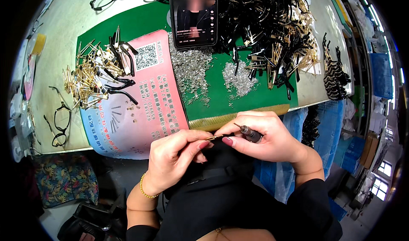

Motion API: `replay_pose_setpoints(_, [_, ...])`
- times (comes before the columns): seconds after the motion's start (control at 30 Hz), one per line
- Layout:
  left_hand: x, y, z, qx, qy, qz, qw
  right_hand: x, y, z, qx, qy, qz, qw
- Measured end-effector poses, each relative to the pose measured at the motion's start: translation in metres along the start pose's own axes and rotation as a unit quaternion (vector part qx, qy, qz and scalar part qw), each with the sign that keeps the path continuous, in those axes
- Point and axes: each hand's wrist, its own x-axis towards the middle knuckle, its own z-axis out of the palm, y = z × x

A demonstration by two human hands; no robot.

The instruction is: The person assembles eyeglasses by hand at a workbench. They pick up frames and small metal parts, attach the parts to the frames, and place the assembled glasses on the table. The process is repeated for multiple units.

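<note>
In front of my body, my left hand (175, 155) pinches a thin eyeglass temple (219, 136), gold at one end and black at the other. The thumb and forefinger of my right hand (275, 136) close on its black end. That same hand also grips a small dark screwdriver (251, 134) in its palm, its thin tip pointing up and to the left. Beyond my hands lie two heaps of tiny silver screws (194, 72). A pile of gold and black temples (96, 76) lies at the left.
A phone (194, 17) stands or lies at the far middle of the green mat (215, 87). Right of it rises a large heap of black temples (264, 23). A printed pink and blue sheet (159, 100) covers the mat's left part. Glasses frames (63, 117) lie at the left edge.
</note>
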Motion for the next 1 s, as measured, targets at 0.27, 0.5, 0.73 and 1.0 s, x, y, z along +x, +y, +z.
replay_pose_setpoints(0.27, [0.002, 0.002, 0.007, 0.245, -0.04, 0.228, 0.941, -0.012, -0.009, -0.014, -0.163, -0.089, -0.053, 0.981])
replay_pose_setpoints(0.5, [0.006, -0.01, 0.018, 0.336, -0.044, 0.175, 0.924, -0.015, 0.0, -0.024, -0.183, -0.072, 0.061, 0.979])
replay_pose_setpoints(0.73, [0.004, -0.016, 0.014, 0.06, 0.039, -0.025, 0.997, -0.024, 0.02, -0.029, -0.416, -0.012, 0.051, 0.908])
replay_pose_setpoints(1.0, [0.036, -0.016, 0.047, -0.131, 0.021, -0.063, 0.989, -0.022, 0.029, -0.025, -0.42, 0.019, 0.015, 0.907])
